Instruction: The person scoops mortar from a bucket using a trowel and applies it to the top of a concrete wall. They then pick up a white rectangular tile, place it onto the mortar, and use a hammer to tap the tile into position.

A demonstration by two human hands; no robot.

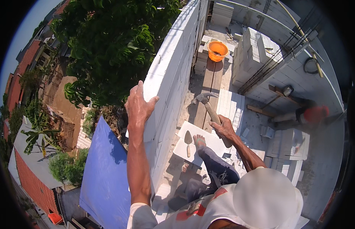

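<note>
My left hand (140, 106) lies against the outer side of a white block wall (156, 86), at its top edge. Its fingers are stretched out and the thumb is spread over the block. In my right hand (224, 128) is a hammer (212, 111), gripped by its wooden handle, the metal head up and to the left over the planks. Below it, a pointed trowel (188, 142) rests on a flat white slab (177, 149) beside my bare foot (199, 140).
An orange basin (217, 51) stands at the far end of wooden planks (211, 78). White blocks (252, 57) are stacked to its right, near dark steel bars (269, 68). A person in red (315, 114) bends at the right. Beyond the wall are a blue tarp (106, 175) and a drop.
</note>
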